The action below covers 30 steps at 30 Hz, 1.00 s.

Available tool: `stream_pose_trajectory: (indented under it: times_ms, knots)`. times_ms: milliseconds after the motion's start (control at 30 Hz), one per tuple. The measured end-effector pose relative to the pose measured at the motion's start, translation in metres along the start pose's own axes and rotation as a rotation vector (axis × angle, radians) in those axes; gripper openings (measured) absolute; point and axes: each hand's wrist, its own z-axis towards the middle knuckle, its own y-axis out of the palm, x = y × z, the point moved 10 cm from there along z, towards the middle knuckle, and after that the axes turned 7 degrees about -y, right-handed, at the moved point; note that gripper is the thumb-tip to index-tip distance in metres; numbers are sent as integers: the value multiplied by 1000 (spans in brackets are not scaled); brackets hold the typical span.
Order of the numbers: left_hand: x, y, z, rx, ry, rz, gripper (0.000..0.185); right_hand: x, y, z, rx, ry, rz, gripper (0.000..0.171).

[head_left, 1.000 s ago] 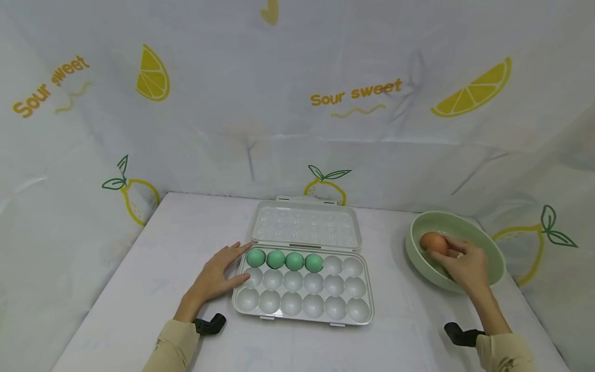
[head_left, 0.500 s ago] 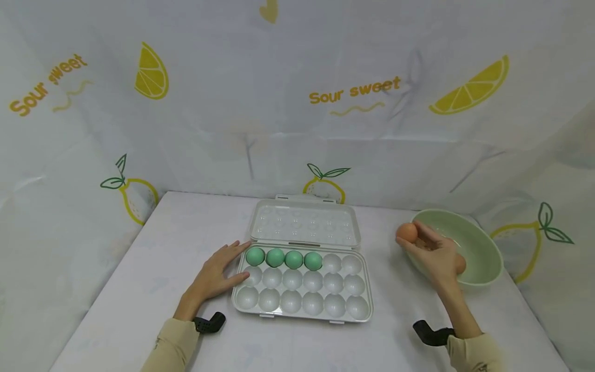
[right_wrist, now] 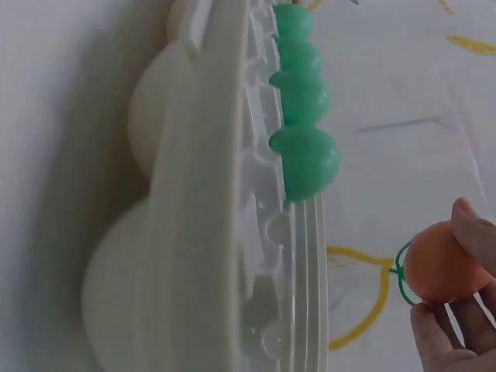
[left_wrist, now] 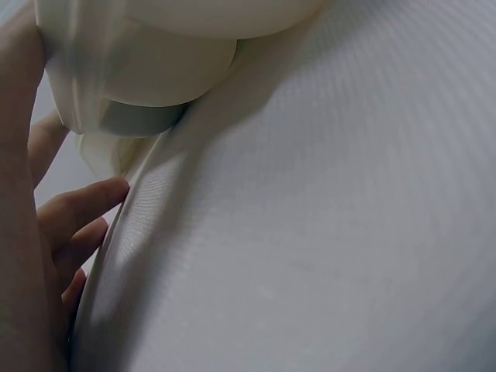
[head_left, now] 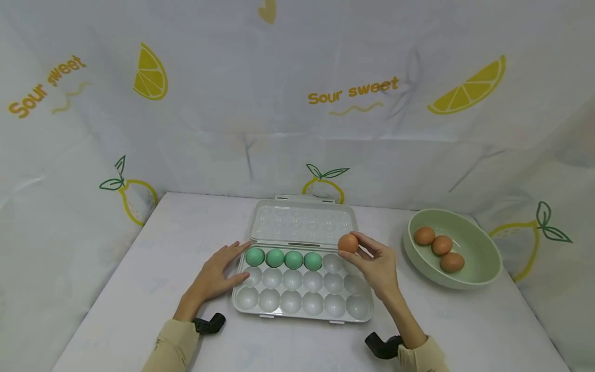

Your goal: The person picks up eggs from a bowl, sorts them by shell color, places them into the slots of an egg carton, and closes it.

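Right hand (head_left: 378, 263) pinches a brown egg (head_left: 348, 243) above the white plastic egg tray (head_left: 302, 310); left hand (head_left: 216, 276), fingers flat, steadies it. A loose pinch could drop the egg.

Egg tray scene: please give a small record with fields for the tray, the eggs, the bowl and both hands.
egg tray: open, lid back
green eggs: four, back row, from the left
brown egg: pinched in right hand, over the tray's back right cups
bowl: green, right of tray, three brown eggs inside
left hand: flat, touching tray's left edge
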Motion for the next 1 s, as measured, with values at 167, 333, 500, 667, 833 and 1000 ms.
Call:
stream_pose_trajectory:
  times_ms: [167,333,500,667,833,1000]
  knots:
    - [-4,1,-1,-4,-14,2,74,-3,37,-9,-57,0,67,54]
    - [-4,1,-1,1,-6,7,74,-7,78,-17,-132,10,134,55]
    - [-3,1,-1,18,12,25,71,-13,116,-26,-195,7,192,57]
    - [-4,1,-1,22,9,33,65,-16,149,-34,-249,-1,201,54]
    - [-1,1,-1,21,33,27,58,-15,171,-41,-271,-7,175,50]
    - [1,0,-2,18,46,12,56,-12,189,-49,-289,-18,174,48]
